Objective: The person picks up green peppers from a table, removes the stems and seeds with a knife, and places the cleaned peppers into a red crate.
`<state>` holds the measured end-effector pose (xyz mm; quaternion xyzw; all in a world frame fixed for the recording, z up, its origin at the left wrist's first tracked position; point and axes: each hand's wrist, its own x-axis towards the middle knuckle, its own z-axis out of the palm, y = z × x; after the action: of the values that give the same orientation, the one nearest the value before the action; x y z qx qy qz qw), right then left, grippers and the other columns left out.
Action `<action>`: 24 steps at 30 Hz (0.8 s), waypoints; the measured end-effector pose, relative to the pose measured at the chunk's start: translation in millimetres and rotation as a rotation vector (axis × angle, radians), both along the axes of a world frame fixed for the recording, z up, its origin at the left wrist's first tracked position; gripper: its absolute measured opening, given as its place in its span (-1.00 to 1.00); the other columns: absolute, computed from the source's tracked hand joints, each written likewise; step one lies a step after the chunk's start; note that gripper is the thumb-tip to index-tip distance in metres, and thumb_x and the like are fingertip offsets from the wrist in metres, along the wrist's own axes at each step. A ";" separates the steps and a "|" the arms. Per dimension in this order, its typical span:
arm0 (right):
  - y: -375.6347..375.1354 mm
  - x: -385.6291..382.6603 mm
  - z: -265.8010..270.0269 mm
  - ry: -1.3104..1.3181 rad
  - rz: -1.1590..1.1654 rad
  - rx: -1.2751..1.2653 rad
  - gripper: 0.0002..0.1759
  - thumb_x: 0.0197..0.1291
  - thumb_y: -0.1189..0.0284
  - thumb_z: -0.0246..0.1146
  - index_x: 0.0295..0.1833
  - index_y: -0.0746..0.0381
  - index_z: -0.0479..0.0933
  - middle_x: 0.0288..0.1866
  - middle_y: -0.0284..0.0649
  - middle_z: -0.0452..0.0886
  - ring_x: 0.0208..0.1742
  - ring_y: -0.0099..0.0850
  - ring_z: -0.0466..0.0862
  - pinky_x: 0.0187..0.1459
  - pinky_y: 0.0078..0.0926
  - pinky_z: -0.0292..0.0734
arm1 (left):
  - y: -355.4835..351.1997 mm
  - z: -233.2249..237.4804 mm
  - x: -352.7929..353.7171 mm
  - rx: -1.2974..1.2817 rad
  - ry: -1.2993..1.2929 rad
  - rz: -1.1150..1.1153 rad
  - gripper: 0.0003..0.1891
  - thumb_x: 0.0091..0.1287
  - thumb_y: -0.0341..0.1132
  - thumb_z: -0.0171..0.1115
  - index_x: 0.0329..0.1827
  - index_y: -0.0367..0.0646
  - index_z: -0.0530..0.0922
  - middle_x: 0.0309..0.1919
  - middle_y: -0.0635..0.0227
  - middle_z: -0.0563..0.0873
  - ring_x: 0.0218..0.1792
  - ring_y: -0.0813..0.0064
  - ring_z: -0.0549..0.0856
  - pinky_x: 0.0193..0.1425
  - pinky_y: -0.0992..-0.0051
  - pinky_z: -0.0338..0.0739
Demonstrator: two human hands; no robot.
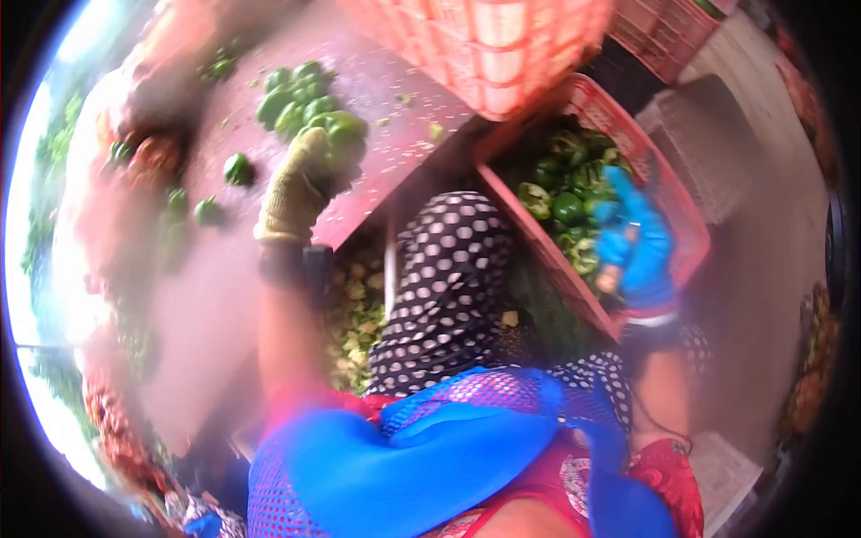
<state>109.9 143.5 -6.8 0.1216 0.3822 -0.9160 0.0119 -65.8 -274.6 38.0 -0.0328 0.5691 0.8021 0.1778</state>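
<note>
My left hand [309,170], in a yellow-green knitted glove, reaches over the table. Its fingers are closed round a light green bell pepper [343,133], partly blurred. Just beyond it is a cluster of green bell peppers [294,94]. My right hand [639,247], in a blue glove, is above the right side of a pink crate [677,211] beside my leg. The fingers curl round a small brown-handled tool [609,276] whose working end I cannot make out. Inside the crate lie green peppers [568,208], several of them cut open.
Pale bits are scattered over the pinkish table [404,134]. Loose peppers [239,169] lie on its left, near another person's gloved hand [154,157]. A larger pink crate [511,54] stands at the table's far end. Pepper scraps [359,309] are below the table edge.
</note>
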 end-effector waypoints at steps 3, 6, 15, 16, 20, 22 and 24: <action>-22.6 0.0 12.2 0.097 0.071 0.143 -0.34 0.51 0.21 0.12 0.59 0.25 0.21 0.07 -0.20 0.67 -0.53 -0.62 0.42 -0.54 -0.66 0.33 | 120.9 37.2 43.9 0.050 0.071 -0.267 -0.42 0.37 -0.04 0.31 0.31 -0.29 0.54 0.09 0.17 0.73 -0.02 0.41 0.74 -0.05 0.45 0.65; -27.1 -6.4 27.1 0.060 0.004 0.210 -0.32 0.51 0.16 0.14 0.59 0.24 0.20 0.10 -0.27 0.64 -0.41 -0.61 0.55 -0.38 -0.68 0.47 | 192.3 36.8 42.2 -0.121 0.063 -0.739 -0.23 0.21 0.03 0.46 0.36 -0.33 0.49 0.04 0.25 0.71 -0.04 0.49 0.68 0.05 0.52 0.57; 16.9 0.6 -8.8 0.046 -0.046 0.106 -0.44 0.47 0.09 0.23 0.41 0.19 0.45 -0.20 -0.45 0.64 -0.45 -0.70 0.52 -0.49 -0.73 0.42 | 259.4 -17.6 71.4 0.310 -0.147 -0.856 -0.42 0.33 -0.22 0.42 0.37 -0.22 0.47 0.07 0.36 0.68 0.02 0.55 0.63 0.08 0.52 0.51; 17.3 -0.6 -12.4 0.044 -0.041 0.101 -0.43 0.46 0.09 0.23 0.41 0.20 0.45 -0.20 -0.46 0.64 -0.45 -0.69 0.53 -0.48 -0.72 0.43 | 260.4 -21.1 71.4 0.323 -0.175 -0.847 -0.43 0.33 -0.22 0.42 0.37 -0.21 0.48 0.07 0.37 0.68 0.02 0.55 0.63 0.08 0.53 0.51; 20.6 -0.7 -18.6 -0.013 -0.072 0.203 -0.38 0.42 0.05 0.28 0.42 0.18 0.43 -0.19 -0.44 0.64 -0.43 -0.66 0.54 -0.48 -0.68 0.45 | 268.3 -32.4 75.4 0.194 -0.229 -0.807 -0.27 0.31 -0.11 0.43 0.49 -0.19 0.38 0.07 0.36 0.65 -0.07 0.51 0.62 0.07 0.47 0.53; 20.7 0.7 -20.9 -0.040 -0.081 0.222 -0.34 0.38 0.03 0.31 0.44 0.16 0.41 -0.16 -0.43 0.63 -0.41 -0.63 0.55 -0.47 -0.65 0.47 | 270.5 -31.8 74.4 0.209 -0.236 -0.812 -0.29 0.30 -0.18 0.45 0.48 -0.18 0.39 0.09 0.34 0.65 -0.02 0.51 0.62 0.09 0.46 0.53; 20.6 2.3 -22.4 -0.030 -0.056 0.150 -0.29 0.34 0.00 0.36 0.45 0.12 0.37 -0.12 -0.42 0.63 -0.40 -0.62 0.56 -0.46 -0.62 0.48 | 269.9 -33.8 70.4 0.002 -0.038 -0.784 -0.24 0.24 -0.30 0.50 0.50 -0.19 0.36 0.15 0.32 0.63 0.09 0.49 0.61 0.19 0.43 0.54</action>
<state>112.1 164.1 -29.2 0.1465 0.4459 -0.8829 -0.0169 4.6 -4.7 4.2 0.1725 0.5343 0.6731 0.4813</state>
